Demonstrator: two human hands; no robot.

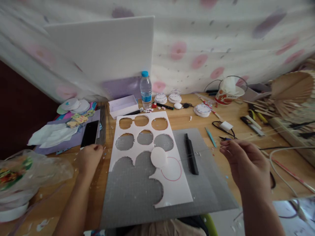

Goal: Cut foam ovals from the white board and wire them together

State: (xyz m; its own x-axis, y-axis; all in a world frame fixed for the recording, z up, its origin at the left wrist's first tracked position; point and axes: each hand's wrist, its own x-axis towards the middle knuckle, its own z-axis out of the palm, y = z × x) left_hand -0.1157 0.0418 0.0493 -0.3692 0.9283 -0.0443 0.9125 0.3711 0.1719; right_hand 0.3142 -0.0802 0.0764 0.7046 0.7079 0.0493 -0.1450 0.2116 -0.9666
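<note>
Bare forearms (75, 201) are flanking a white foam sheet (176, 193) with ragged round holes, lying partly on a grey cutting mat (211, 190). A black pen-shaped tool (191, 156) is separating it from the right hand (247, 162); a smartphone (90, 133) is lying by the left hand (89, 157). Both hands' fingertips are bunching together, any hold unclear.

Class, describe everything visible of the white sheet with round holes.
The white sheet is thin, flat and looks like foam board. Six round holes fill its far part in two rows; open curves bite into its near left side. The cut edges look ragged. A red circle is drawn at near right, partly covered by a white disc. The sheet lies on the grey mat, its far end over the wooden table. Neither the left hand nor the right hand touches it.
</note>
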